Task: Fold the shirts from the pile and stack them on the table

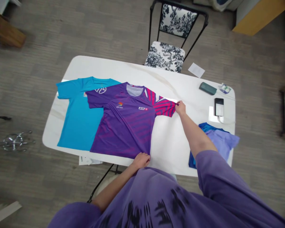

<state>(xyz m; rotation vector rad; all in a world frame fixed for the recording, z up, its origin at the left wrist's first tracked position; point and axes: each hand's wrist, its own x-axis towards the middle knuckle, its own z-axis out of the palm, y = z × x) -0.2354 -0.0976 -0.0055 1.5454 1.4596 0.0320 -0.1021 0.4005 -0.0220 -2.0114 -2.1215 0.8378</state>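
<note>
A purple jersey point(125, 123) with a pink-striped sleeve lies spread on the white table point(168, 148), its collar toward the far side. My right hand point(180, 107) pinches the cuff of the striped sleeve. At the near edge of the table, my left hand point(142, 160) has its fingers closed on the jersey's bottom hem corner. A turquoise T-shirt point(78, 123) lies flat to the left, and the jersey covers part of its right side.
At the table's right end are folded blue and lavender clothes point(219, 141), a phone point(219, 107) with a cable, a dark green case point(207, 88) and a small packet point(225, 88). A patterned chair point(166, 55) stands beyond the far edge.
</note>
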